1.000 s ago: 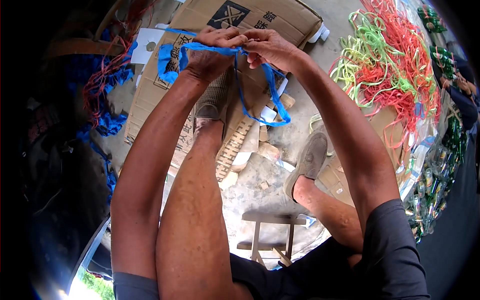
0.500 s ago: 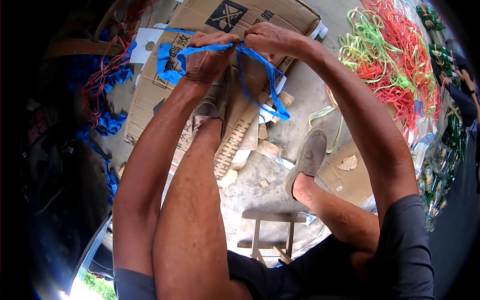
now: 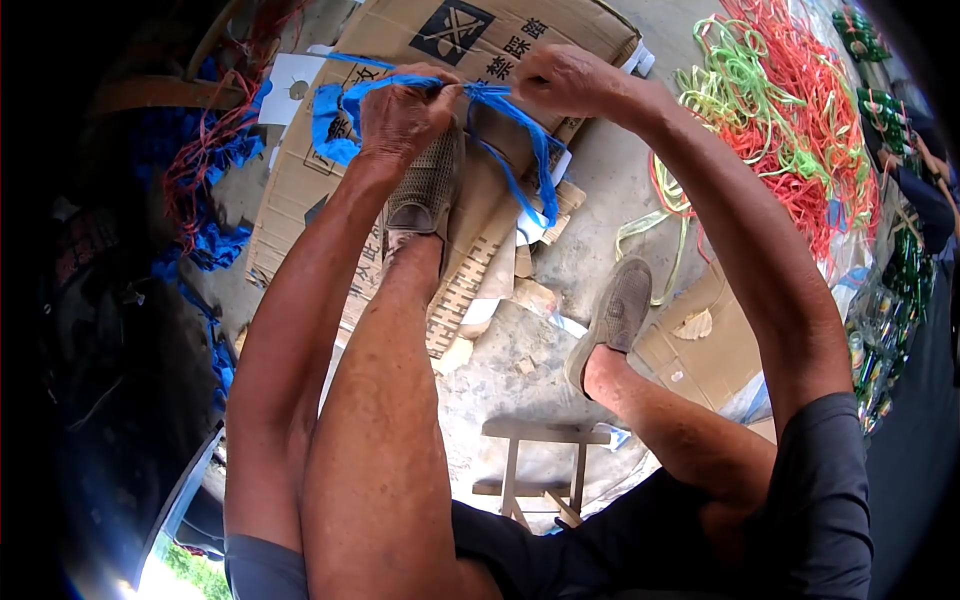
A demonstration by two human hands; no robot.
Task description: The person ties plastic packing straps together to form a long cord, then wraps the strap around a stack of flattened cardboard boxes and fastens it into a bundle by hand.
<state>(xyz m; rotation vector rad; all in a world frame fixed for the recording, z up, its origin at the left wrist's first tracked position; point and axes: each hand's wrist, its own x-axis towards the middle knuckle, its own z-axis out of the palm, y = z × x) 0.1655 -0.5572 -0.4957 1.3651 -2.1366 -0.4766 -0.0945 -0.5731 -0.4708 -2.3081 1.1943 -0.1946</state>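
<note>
A stack of flattened cardboard (image 3: 330, 215) with dark printing lies under my hands, and one of my shoes (image 3: 425, 190) stands on it. Blue plastic strap (image 3: 335, 125) runs across the cardboard and forms a loose loop that hangs to the right (image 3: 545, 185). My left hand (image 3: 405, 115) is closed, pinching the strap near its bunched part (image 3: 487, 92). On the other side of that bunch, my right hand (image 3: 568, 82) is closed at the strap's end. Its fingertips are partly hidden by the curled hand.
A tangled heap of red and green strap (image 3: 790, 130) lies to the right, with green bottles (image 3: 905, 265) beyond it. Another person's arm shows at the right edge. Below are a small wooden stool (image 3: 545, 435) and more cardboard (image 3: 700, 335). Blue strips (image 3: 215, 245) lie at left.
My hands, close together before, have moved apart, the right one shifting to the right. The bunched blue strap now shows stretched between them.
</note>
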